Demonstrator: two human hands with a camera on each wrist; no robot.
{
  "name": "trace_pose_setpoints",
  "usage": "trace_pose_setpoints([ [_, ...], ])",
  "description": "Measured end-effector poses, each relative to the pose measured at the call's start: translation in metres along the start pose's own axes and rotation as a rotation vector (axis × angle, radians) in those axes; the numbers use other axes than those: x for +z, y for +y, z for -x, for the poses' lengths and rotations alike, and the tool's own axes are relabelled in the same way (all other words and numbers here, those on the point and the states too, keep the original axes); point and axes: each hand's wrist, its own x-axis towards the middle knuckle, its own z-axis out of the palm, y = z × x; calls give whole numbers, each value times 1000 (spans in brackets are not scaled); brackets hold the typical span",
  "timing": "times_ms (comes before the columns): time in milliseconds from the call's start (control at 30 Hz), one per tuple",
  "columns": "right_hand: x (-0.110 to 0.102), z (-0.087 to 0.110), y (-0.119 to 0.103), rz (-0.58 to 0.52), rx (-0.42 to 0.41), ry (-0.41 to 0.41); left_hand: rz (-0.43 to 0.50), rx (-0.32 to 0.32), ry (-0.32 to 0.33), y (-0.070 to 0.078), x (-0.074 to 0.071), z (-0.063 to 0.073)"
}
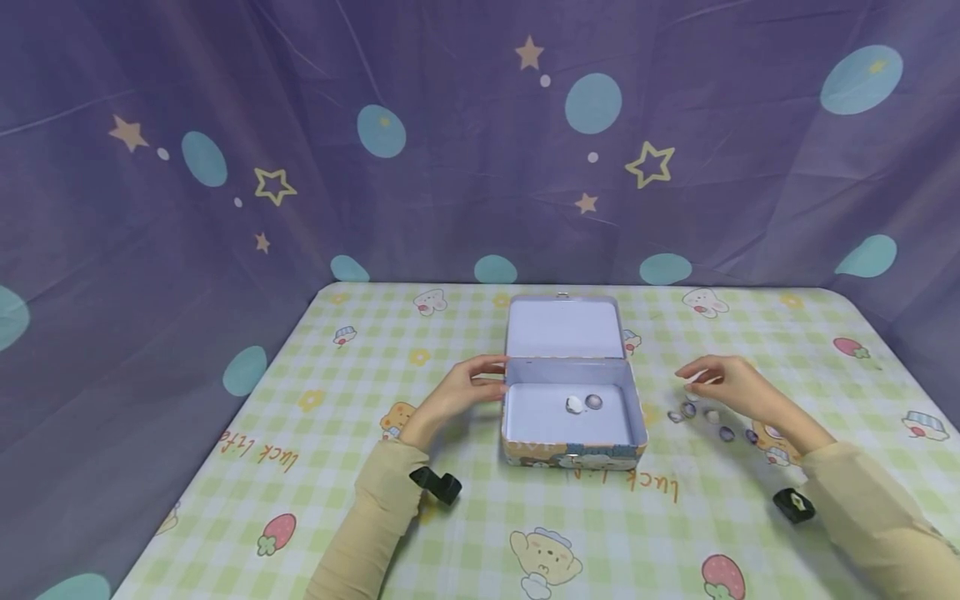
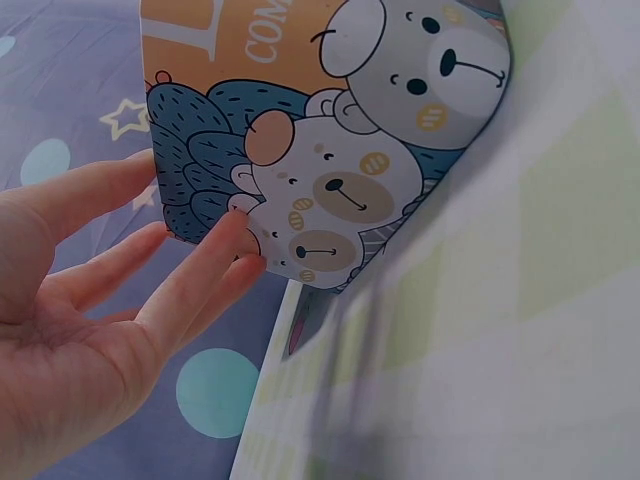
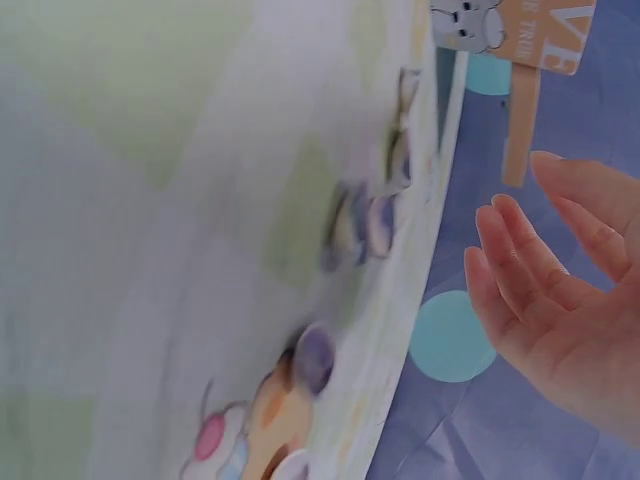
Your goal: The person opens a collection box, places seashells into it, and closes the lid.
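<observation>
A hinged tin box point(image 1: 573, 457) with printed cartoon bears stands with its lid point(image 1: 564, 327) raised. On its floor lie a whitish seashell point(image 1: 573, 405) and a purplish seashell point(image 1: 594, 402). My left hand point(image 1: 457, 392) touches the box's left wall with its fingertips; in the left wrist view the fingers are extended against the printed side point(image 2: 300, 190). To the right of the box, my right hand point(image 1: 731, 386) hovers over several small seashells point(image 1: 727, 433) on the cloth. Its fingers are loosely bent with nothing visible between them in the right wrist view.
A light green checked tablecloth point(image 1: 450, 533) with cartoon prints covers the table. Behind it hangs a purple curtain point(image 1: 465, 200) with stars and teal spots. Black straps with small devices point(image 1: 437, 485) sit at both wrists.
</observation>
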Motion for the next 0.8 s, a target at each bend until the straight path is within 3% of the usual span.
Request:
trace_pose_setpoints([
  [433, -3, -4, 17, 32, -36, -104, -2, -4, 2, 0, 0, 1],
  [800, -2, -11, 24, 49, 21, -156, 11, -17, -4, 0, -1, 1],
])
